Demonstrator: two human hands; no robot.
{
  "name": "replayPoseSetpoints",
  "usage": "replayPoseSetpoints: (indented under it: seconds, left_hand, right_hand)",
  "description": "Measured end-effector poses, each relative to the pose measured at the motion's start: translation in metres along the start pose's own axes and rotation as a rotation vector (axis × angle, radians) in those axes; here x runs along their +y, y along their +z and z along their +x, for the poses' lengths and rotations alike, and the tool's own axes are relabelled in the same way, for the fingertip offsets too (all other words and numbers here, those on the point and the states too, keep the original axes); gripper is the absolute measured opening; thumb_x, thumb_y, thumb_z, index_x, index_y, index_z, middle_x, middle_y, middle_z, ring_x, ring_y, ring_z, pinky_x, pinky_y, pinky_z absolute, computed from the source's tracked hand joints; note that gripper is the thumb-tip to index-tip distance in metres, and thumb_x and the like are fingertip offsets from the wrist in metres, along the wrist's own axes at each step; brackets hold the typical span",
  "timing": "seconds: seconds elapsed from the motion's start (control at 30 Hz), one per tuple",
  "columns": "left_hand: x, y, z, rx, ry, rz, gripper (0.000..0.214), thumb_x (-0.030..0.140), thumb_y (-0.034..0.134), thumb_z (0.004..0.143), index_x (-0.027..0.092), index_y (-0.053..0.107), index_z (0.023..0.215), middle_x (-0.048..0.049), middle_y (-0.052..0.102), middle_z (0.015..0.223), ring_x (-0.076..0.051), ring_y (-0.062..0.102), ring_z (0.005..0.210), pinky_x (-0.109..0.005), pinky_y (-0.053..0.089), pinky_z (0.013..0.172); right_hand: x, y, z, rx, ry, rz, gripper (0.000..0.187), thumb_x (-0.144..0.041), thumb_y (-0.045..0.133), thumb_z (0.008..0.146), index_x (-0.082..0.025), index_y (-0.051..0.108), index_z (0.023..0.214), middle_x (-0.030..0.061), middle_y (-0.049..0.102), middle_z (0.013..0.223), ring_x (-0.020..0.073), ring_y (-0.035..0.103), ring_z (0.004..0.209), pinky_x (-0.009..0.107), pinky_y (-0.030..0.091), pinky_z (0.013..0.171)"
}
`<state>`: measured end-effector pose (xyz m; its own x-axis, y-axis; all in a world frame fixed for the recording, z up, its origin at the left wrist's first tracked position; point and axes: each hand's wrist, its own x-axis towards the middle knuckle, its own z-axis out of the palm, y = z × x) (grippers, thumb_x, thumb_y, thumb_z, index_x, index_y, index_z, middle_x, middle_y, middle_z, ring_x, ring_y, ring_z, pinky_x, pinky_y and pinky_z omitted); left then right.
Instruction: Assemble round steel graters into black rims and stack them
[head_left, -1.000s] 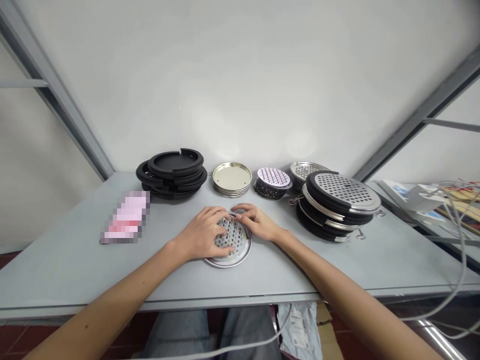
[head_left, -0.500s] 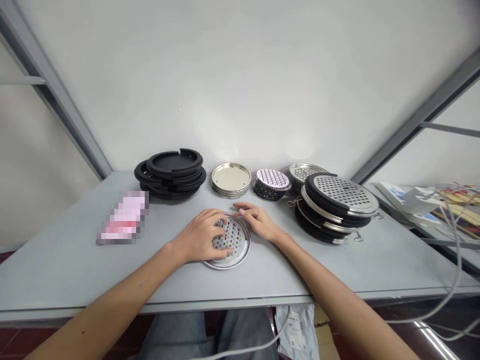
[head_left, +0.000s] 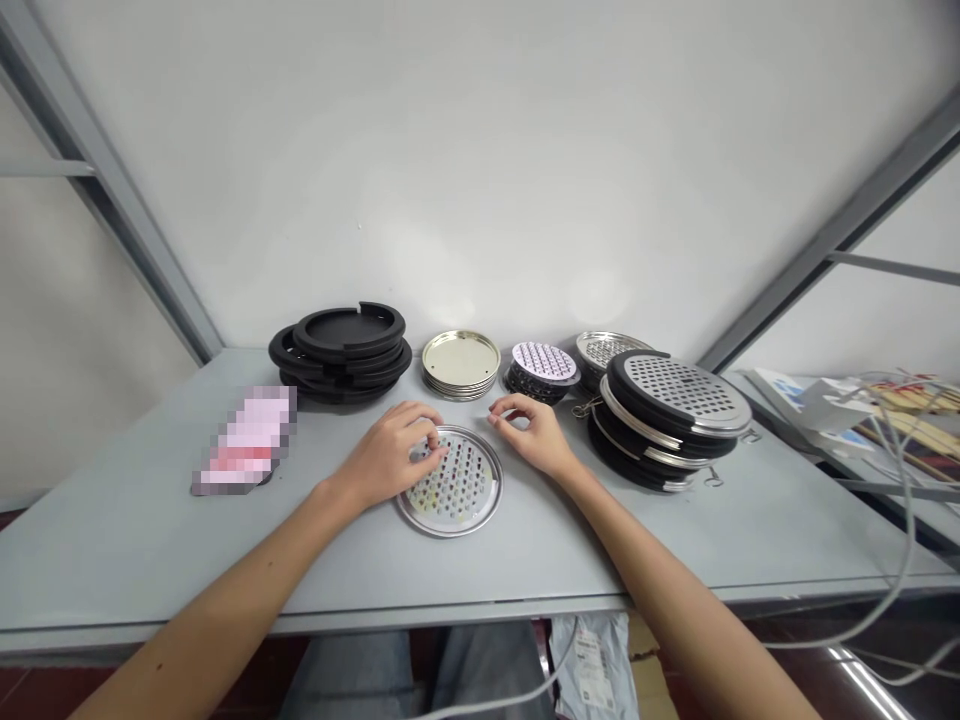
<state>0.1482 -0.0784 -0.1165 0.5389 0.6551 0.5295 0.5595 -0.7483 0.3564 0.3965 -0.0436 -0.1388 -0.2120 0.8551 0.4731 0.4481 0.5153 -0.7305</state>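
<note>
A round metal disc [head_left: 451, 490] lies flat on the table in front of me, its raised rim surrounding a perforated plate with rows of holes and small bumps. My left hand [head_left: 394, 452] hovers over the disc's upper left edge, fingers curled and thumb apart, with nothing visible in it. Just off the upper right rim is my right hand [head_left: 534, 435], its thumb and forefinger bent toward each other with a gap between. That hand appears empty and clear of the disc. Whether the left fingertips touch the plate is hard to see.
Along the wall stand black ring-shaped frames [head_left: 345, 350], gold-coloured shallow lids [head_left: 460, 360], perforated discs [head_left: 544, 362] and more metal plates [head_left: 611, 348]. Black-rimmed grater-like discs with clips [head_left: 675, 400] are stacked at right. A pixelated pink object [head_left: 251, 435] lies left; a white cable [head_left: 907, 540] hangs right.
Both hands have drawn back from the disc: the left has lifted up and leftward, uncovering more holes, while the right has left the rim and curled its fingers.
</note>
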Motion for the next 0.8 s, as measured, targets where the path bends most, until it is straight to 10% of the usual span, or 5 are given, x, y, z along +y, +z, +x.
replayPoseSetpoints:
  seconds: [0.2, 0.37, 0.53, 0.8]
  left_hand:
    - [-0.004, -0.003, 0.001, -0.021, -0.056, 0.045, 0.007, 0.019, 0.053, 0.087, 0.018, 0.059, 0.089, -0.0063, 0.063, 0.105, -0.022, 0.058, 0.101, -0.037, 0.048, 0.090]
    - [-0.005, -0.007, -0.006, -0.275, -0.048, 0.052, 0.077, 0.051, 0.069, 0.077, 0.017, 0.041, 0.140, -0.0151, 0.047, 0.141, -0.033, 0.040, 0.132, -0.046, 0.036, 0.107]
    - [-0.005, -0.007, -0.011, -0.501, -0.053, 0.017, 0.119, 0.068, 0.074, 0.059, 0.021, 0.016, 0.152, -0.0161, 0.023, 0.156, -0.037, 0.020, 0.143, -0.049, 0.026, 0.113]
    - [-0.012, 0.002, -0.011, -0.475, -0.148, 0.008, 0.108, 0.069, 0.069, 0.066, 0.023, 0.020, 0.151, -0.0156, 0.018, 0.158, -0.037, 0.014, 0.145, -0.052, 0.024, 0.114]
  right_hand:
    - [0.001, 0.000, 0.001, 0.013, -0.011, -0.057, 0.015, -0.030, 0.056, 0.083, -0.018, 0.065, 0.081, 0.0053, 0.070, 0.084, 0.0185, 0.064, 0.081, 0.032, 0.050, 0.072]
    - [0.006, -0.002, 0.000, 0.038, -0.069, -0.161, 0.016, -0.025, 0.052, 0.086, -0.019, 0.066, 0.088, 0.0073, 0.068, 0.095, 0.0198, 0.062, 0.088, 0.032, 0.050, 0.073]
    - [0.011, -0.004, -0.001, 0.100, -0.102, -0.235, 0.018, -0.025, 0.053, 0.086, -0.020, 0.067, 0.098, 0.0098, 0.064, 0.107, 0.0236, 0.060, 0.102, 0.038, 0.049, 0.086]
    - [0.010, -0.003, -0.001, 0.181, -0.109, -0.195, 0.013, -0.029, 0.061, 0.085, -0.021, 0.070, 0.082, 0.0069, 0.070, 0.089, 0.0222, 0.063, 0.085, 0.034, 0.051, 0.072]
